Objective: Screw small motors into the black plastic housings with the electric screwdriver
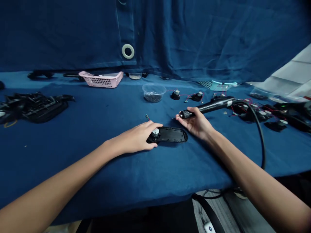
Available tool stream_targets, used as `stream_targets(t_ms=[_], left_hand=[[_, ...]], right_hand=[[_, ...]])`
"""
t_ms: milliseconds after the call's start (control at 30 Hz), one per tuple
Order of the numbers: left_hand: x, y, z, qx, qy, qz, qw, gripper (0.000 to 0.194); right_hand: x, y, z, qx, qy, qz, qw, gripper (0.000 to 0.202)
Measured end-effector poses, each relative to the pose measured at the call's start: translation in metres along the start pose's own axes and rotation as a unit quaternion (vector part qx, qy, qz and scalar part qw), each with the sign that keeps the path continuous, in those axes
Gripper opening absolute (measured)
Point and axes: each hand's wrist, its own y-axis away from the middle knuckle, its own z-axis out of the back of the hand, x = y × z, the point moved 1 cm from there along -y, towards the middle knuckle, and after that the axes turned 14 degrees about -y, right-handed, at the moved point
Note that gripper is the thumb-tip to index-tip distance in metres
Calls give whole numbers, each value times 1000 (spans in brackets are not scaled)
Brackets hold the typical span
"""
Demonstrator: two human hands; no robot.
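My left hand (139, 137) is closed around the left end of a long black plastic housing (172, 134) that lies on the blue cloth. Between thumb and fingers a small motor (155, 132) with a pale top sits in that end, and a short wire with a small connector (147, 117) sticks out beyond the fingers. My right hand (195, 123) grips a black corded electric screwdriver (206, 108) near its nose. Its thin bit points left, above and apart from the housing. Whether a screw sits on the bit is too small to tell.
A clear tub of small dark screws (153, 94) stands behind the housing. Several motors with red wires (198, 96) lie at right. Black plastic parts (41, 108) are piled left. A pink basket (104, 80) and a turquoise basket (218, 85) stand at the back. The screwdriver's cable (259, 132) hangs right.
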Motion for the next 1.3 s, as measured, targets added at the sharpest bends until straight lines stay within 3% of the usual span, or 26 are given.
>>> stream_targets(t_ms=[200,433,600,767,833,900,1000,1100,1167,1300], left_hand=[[-10,1,6,-10,-7,0,1000,60],[-25,2,25,-116,13,-14,993,61],[-34,7,42,-167,37,6,985,54],[-33,7,52,-217,1,-18,976,45],[-30,7,53,-241,-13,-25,970,48],[-28,6,52,-250,-17,-18,968,53],[-28,3,47,-250,11,-10,968,62],[-30,2,40,-278,69,-3,958,63],[-30,3,35,-309,95,-5,946,61],[-30,7,28,-359,58,-47,930,72]], right_hand=[[2,6,5,-22,16,-102,994,26],[10,2,7,-51,65,-189,978,40],[11,0,3,-47,112,-200,972,40],[6,13,-1,-12,171,-106,980,24],[7,26,-5,-5,185,-31,982,26],[7,44,-12,43,206,68,975,38],[2,73,-27,199,310,196,909,69],[-7,90,-38,201,408,247,856,69],[-13,92,-42,183,403,263,858,57],[-17,90,-47,178,313,248,900,45]])
